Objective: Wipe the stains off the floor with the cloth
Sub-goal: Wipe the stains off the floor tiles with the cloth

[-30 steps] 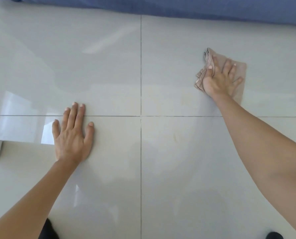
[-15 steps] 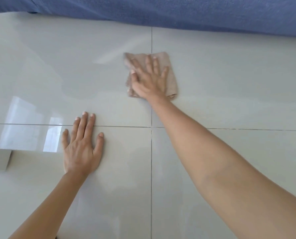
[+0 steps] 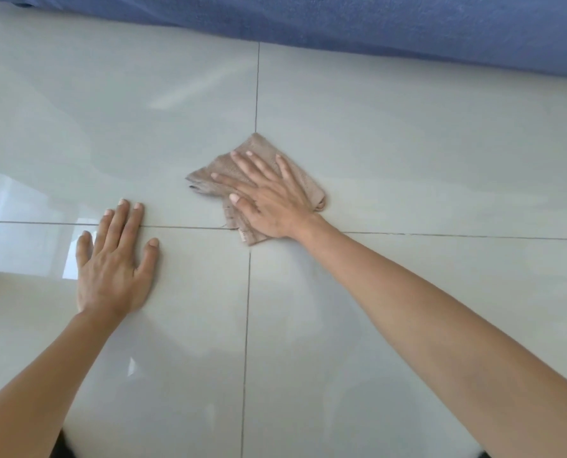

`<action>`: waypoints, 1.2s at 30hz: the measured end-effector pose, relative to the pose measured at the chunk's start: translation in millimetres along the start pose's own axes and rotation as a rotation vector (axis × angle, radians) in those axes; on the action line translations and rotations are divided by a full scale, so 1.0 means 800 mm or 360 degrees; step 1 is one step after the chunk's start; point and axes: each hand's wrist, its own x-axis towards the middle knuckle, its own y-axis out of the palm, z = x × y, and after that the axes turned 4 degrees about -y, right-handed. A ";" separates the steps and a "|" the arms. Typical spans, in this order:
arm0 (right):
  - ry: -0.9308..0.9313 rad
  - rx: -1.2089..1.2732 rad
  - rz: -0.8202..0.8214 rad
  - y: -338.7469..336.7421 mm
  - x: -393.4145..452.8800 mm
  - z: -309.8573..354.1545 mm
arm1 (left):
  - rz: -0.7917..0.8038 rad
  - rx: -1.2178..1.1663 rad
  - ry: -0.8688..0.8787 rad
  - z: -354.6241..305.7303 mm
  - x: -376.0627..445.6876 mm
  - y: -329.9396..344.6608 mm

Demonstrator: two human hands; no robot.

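A folded tan cloth [image 3: 259,148] lies on the glossy pale tiled floor [image 3: 407,153], right where the grout lines cross. My right hand [image 3: 268,196] lies flat on top of the cloth, fingers spread and pointing up-left, pressing it against the tiles. My left hand [image 3: 113,262] rests palm down on the bare floor to the left, fingers apart, holding nothing. I see no distinct stain on the tiles; faint dull smears show below the cloth.
A blue fabric edge [image 3: 374,24] runs along the top of the view, bordering the floor. Bright window reflections [image 3: 21,233] sit on the tiles at the left. Something dark [image 3: 60,447] shows at the bottom edge between my arms.
My right hand has swept the cloth from the far right to the left, then down toward me onto the grout crossing. My left hand has stayed planted on the floor.
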 end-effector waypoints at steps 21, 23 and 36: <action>0.1896 0.0245 -0.0293 -0.003 -0.207 -0.155 | -0.0035 -0.0009 0.0010 0.002 0.003 0.002; 0.2039 0.0301 -0.0339 0.001 -0.197 -0.135 | -0.0014 0.0003 -0.0008 0.004 0.003 0.002; 0.1322 0.0328 -0.0430 0.025 0.022 0.110 | 0.0042 -0.0098 -0.0040 0.027 -0.046 0.004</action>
